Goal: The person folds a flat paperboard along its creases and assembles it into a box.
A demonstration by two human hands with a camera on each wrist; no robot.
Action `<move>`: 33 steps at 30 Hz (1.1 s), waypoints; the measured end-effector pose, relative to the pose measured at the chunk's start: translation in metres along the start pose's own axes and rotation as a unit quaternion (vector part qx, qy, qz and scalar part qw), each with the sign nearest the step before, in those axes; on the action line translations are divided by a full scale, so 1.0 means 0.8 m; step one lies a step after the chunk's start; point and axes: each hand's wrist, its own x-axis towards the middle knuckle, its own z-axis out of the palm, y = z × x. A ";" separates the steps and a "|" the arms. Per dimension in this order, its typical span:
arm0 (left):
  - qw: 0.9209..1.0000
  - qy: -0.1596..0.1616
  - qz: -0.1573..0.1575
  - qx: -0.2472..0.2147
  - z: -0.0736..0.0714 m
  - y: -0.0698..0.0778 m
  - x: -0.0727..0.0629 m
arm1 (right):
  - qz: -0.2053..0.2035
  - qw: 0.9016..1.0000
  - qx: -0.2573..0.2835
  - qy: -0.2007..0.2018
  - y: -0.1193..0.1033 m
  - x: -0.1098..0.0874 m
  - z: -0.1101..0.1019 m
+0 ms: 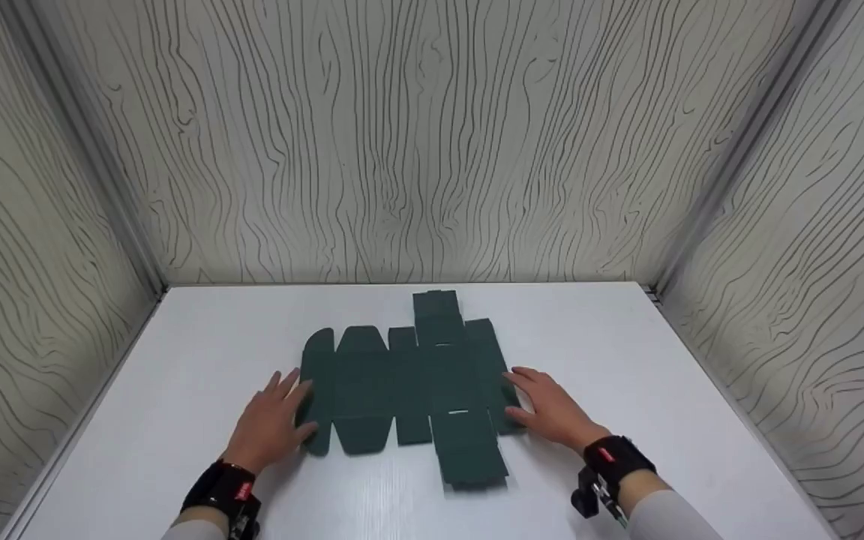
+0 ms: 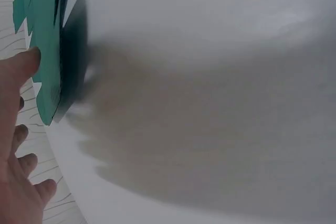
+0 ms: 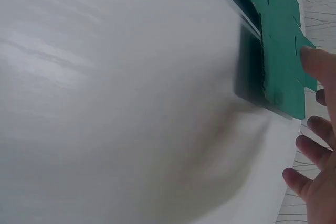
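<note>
Green unfolded cardboard [image 1: 406,382] spread midway between side edges of the bench [image 1: 199,360]; left hand [image 1: 265,426] and right hand [image 1: 554,409] touch opposite ends, fingers loose, ungripping, presumably steadying it.

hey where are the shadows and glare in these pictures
Head: a pale sheen on the table below the card, whose lowest flap casts a thin shadow. Left wrist: a broad, soft-edged shadow, with faint glare at upper right. Right wrist: glare at upper left, blurry shadows beside and below the card.
</note>
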 end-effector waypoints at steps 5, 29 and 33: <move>0.999 -0.034 0.011 -0.017 0.014 0.008 -0.002 | -0.019 1.000 0.006 -0.022 -0.005 0.002 0.011; 0.987 -0.112 0.102 -0.051 0.019 0.031 -0.015 | 0.026 0.996 -0.072 0.052 -0.015 0.023 0.031; 0.978 -0.143 0.096 -0.113 0.022 0.025 -0.015 | 0.014 0.999 -0.037 0.010 -0.017 0.024 0.030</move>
